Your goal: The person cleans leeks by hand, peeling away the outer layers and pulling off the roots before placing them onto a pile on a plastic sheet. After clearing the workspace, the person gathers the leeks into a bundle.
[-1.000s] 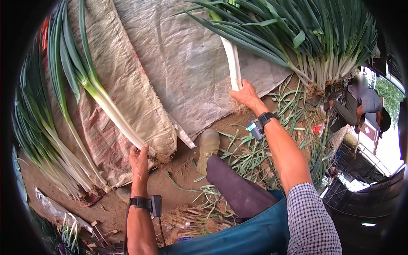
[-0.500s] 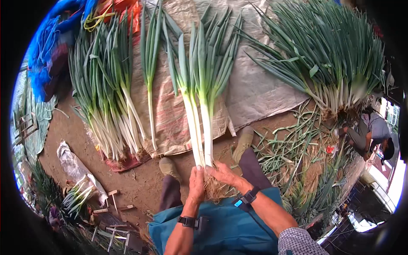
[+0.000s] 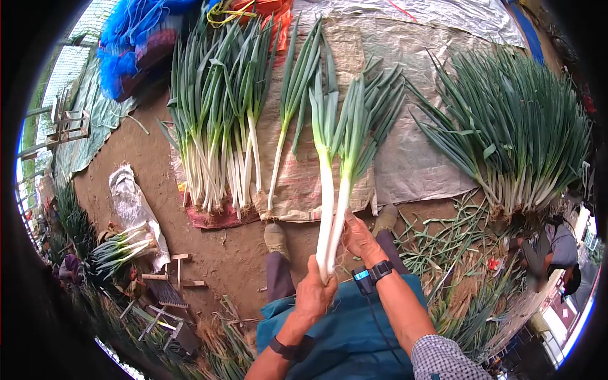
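Two long white stalks of green onions [image 3: 326, 209] stand out in front of me, their dark leaves spreading over the sacking. My left hand [image 3: 315, 292] is closed round the root end of these stalks. On their right side, a little higher up, my right hand [image 3: 360, 239] presses against the white part, its fingers partly hidden behind the right stalk. A smaller bunch of green onions [image 3: 277, 161] lies just to the left. Beyond it is a thick row of green onions [image 3: 215, 152], roots toward me.
A large heap of green onions [image 3: 525, 133] lies at the right on pale sacking [image 3: 405, 174]. Leaf trimmings [image 3: 437, 247] cover the ground below it. Another person [image 3: 560, 247] is at the right edge. Blue netting [image 3: 120, 60], a stool [image 3: 177, 272] and a white sack [image 3: 136, 202] are leftward.
The view has swung left, so everything sits further right. My left hand now wraps the root end, while my right hand has moved up the right side of the stalks, which now tilt slightly.
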Demonstrator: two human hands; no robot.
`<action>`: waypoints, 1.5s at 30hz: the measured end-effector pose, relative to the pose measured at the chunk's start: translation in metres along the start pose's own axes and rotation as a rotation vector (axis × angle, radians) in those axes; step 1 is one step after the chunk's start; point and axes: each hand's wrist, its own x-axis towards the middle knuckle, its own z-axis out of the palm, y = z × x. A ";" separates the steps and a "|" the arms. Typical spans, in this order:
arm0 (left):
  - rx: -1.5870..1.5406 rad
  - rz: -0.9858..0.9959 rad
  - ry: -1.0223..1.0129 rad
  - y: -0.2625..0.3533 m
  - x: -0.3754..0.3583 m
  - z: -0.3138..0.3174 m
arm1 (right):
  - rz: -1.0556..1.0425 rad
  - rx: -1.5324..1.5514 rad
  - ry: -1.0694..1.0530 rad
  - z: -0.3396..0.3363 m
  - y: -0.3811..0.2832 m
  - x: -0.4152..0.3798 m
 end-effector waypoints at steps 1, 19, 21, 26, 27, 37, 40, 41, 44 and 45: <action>0.114 0.034 0.023 -0.001 -0.012 0.009 | 0.032 0.034 0.017 0.021 -0.008 -0.004; -0.462 0.008 -0.350 -0.036 -0.055 -0.064 | -0.238 0.277 -0.015 0.139 0.014 -0.069; -0.393 0.027 -0.320 -0.045 -0.057 -0.088 | -0.247 0.229 -0.017 0.151 0.018 -0.064; -0.259 0.043 -0.211 -0.096 -0.004 -0.102 | -0.221 0.112 0.042 0.148 0.040 -0.017; -0.241 0.057 -0.185 -0.102 0.010 -0.098 | -0.220 0.110 0.039 0.142 0.042 -0.002; -0.100 -0.048 -0.105 -0.153 0.026 -0.035 | 0.234 -1.277 0.349 0.086 0.005 0.018; -0.111 -0.056 -0.116 -0.166 0.022 -0.035 | -0.140 -1.199 0.228 0.095 -0.025 0.100; -0.105 -0.026 -0.116 -0.167 0.020 -0.040 | -0.246 -1.217 0.187 0.095 -0.031 0.143; -0.111 0.002 -0.150 -0.175 0.021 -0.050 | -0.352 -1.672 0.152 0.079 -0.049 0.274; -0.135 0.004 -0.144 -0.177 0.024 -0.052 | -0.475 -1.925 0.121 0.067 -0.053 0.314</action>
